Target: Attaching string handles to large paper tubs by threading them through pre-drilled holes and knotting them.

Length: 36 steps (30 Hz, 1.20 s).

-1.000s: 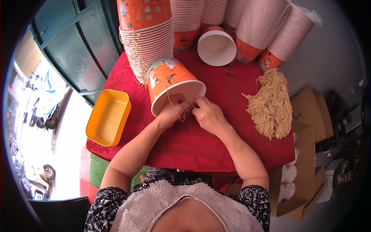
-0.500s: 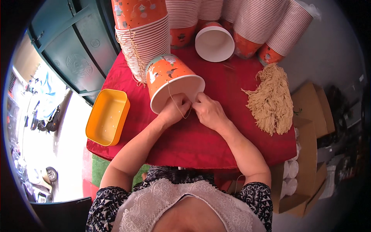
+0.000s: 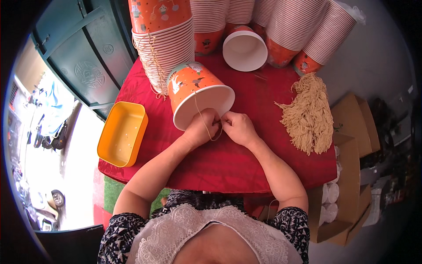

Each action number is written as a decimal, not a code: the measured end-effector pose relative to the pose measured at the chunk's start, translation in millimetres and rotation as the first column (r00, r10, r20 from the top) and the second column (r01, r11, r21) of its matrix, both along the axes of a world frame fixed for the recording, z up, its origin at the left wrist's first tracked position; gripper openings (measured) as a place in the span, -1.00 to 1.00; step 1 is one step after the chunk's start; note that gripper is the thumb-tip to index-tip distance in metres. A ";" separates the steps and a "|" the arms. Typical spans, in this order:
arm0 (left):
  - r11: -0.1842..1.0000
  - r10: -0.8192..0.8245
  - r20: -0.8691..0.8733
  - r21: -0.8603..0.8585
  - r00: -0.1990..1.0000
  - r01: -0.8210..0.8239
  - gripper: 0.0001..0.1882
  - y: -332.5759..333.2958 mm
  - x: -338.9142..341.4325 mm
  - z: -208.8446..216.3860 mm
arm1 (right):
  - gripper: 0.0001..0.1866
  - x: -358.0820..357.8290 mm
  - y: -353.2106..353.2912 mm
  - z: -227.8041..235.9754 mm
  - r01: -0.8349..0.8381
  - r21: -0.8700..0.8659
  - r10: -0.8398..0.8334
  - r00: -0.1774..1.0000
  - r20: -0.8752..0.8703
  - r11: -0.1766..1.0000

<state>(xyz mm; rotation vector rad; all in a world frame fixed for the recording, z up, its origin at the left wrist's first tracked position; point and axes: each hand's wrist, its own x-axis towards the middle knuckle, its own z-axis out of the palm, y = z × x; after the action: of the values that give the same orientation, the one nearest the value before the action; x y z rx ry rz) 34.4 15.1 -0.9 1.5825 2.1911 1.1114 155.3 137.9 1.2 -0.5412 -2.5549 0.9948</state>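
Note:
An orange paper bucket (image 3: 195, 83) with a white inside lies tilted on its side, its mouth toward me. A thin beige string (image 3: 198, 109) runs from a hole near its rim and loops down over my left hand (image 3: 203, 127). That hand is closed, its fingers at the bucket's mouth. My right hand (image 3: 239, 128) is closed in a pinch right beside it, at the lower right of the rim. The fingertips of both hands meet at the string; its end and any knot are hidden between them.
A red-covered table (image 3: 259, 169) carries everything. Behind the bucket rises a nested stack of buckets with strings (image 3: 165, 48); more bucket stacks (image 3: 294, 31) and a single bucket (image 3: 245, 50) stand farther back. A yellow bin (image 3: 122, 134) sits left, a beige string bundle (image 3: 307, 114) right.
Both hands and the bucket's rim have shifted slightly to the right. The fingertips stay together, and the string loop still hangs over my left hand.

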 end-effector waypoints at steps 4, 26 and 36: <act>0.999 0.012 -0.082 0.042 0.997 -0.009 -0.87 1.2 1.3 -1.9 | -0.84 -0.5 1.4 -1.4 -0.030 -0.032 0.029 0.999 -0.036 0.999; 0.986 0.127 0.208 0.081 0.970 -0.147 -0.92 0.0 -4.6 -7.2 | -0.88 0.2 -6.4 -4.9 -0.061 0.061 0.069 0.989 -0.132 0.996; 0.990 0.138 0.405 -0.045 0.904 -0.132 -0.89 -2.3 -2.3 4.8 | -0.89 -2.6 -22.0 -2.6 0.048 0.007 -0.044 0.958 -0.284 0.999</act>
<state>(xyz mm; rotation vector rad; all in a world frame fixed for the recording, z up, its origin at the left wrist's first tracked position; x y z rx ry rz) 32.0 12.7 3.9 1.0780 2.0377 1.3200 152.6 115.9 -1.5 -0.4180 -2.2832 0.9615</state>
